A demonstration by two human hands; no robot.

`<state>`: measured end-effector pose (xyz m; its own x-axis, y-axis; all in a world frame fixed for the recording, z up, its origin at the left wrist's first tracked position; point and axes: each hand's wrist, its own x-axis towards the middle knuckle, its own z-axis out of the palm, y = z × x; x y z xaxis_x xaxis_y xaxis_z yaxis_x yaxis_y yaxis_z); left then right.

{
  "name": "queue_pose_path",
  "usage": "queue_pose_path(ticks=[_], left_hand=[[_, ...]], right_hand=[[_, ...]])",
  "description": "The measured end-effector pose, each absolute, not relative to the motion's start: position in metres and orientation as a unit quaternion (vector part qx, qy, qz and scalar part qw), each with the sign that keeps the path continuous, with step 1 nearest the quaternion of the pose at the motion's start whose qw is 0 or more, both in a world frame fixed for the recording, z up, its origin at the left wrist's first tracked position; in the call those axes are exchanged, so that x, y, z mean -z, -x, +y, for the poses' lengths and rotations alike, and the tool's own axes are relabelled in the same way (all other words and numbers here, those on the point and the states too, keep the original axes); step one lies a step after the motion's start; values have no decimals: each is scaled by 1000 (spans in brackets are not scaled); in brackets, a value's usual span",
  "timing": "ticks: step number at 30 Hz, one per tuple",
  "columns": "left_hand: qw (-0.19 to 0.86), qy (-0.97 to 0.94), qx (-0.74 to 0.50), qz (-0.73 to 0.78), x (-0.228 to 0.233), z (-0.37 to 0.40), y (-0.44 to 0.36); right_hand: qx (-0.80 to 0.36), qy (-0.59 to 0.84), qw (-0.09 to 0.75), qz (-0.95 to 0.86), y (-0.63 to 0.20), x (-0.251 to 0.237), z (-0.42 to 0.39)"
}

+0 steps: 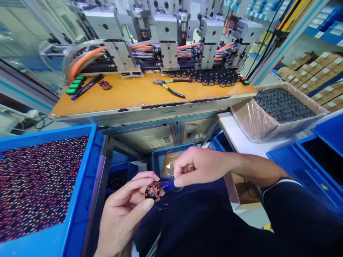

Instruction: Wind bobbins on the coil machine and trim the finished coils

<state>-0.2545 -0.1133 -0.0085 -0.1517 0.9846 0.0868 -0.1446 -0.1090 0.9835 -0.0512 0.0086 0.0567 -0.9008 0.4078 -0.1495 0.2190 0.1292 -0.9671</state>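
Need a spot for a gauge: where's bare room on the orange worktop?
Biggest patch on the orange worktop: between red-wound coil and pliers. Narrower: front strip right of the pliers, before the black parts. Crowded: back right, black parts packed together; far left, green buttons beside a dark pen.

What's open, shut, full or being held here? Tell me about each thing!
Left hand: gripping a coil
Coil: held, loose wire ends sticking out
Right hand: curled closed, contents unclear
Pliers: lying down, handles apart
Cabinet: shut
Left bin: open, many coils inside
Carton: open, full of dark parts
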Motion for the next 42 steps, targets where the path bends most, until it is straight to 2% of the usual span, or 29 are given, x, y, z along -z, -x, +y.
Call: queue_pose_path(ticks=[4,9,17,21,25,31,37,42], left_hand=[[489,-478,-557,472,11,-115,258],[515,-457,-545,477,9,-117,252],[468,-438,-599,480,9,-122,256],[449,-455,-602,479,11,-120,256],[457,-462,-595,472,9,-119,254],[475,-472,-591,449,15,-119,257],[527,-468,-589,395,23,-118,259],[528,-477,-595,374,16,-113,253]], right_hand=[[-558,133,145,-806,66,-62,23],[-576,23,100,-811,89,-57,20],[-605,206,152,-754,79,-62,2],[-655,239,112,-708,78,-67,-3],[-626,239,70,-739,80,-72,-1],[-569,202,58,-795,77,-76,2],[-615,162,73,-769,68,-66,0],[-652,170,81,-735,64,-62,-4]])
